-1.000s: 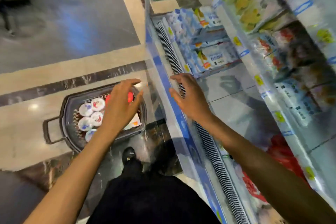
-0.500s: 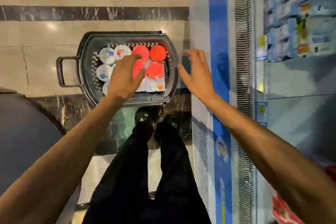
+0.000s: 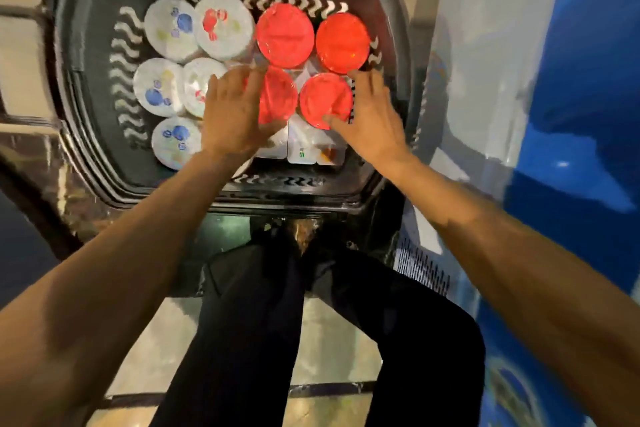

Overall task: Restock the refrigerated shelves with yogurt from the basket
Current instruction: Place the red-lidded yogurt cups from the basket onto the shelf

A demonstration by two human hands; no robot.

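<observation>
A black basket [image 3: 90, 87] sits on the floor in front of my feet. It holds several red-lidded yogurt cups [image 3: 285, 35] on the right and several white foil-lidded cups [image 3: 223, 26] on the left. My left hand [image 3: 235, 114] lies over the near-left red-lidded cup [image 3: 278, 97], with fingers and thumb curved round its left side. My right hand [image 3: 370, 118] reaches the near-right red-lidded cup [image 3: 323, 99]: its thumb tip touches the lid's near edge and its spread fingers lie along the cup's right side.
Flat white packs [image 3: 304, 149] lie in the basket under my hands. The blue front panel of the refrigerated case [image 3: 571, 80] stands close on the right. My dark trouser legs [image 3: 263, 322] fill the lower middle. The floor is polished stone.
My head has dropped closer to the basket. My right hand moved left from the case edge into the basket onto a red-lidded cup. My left hand stays on its red-lidded cup.
</observation>
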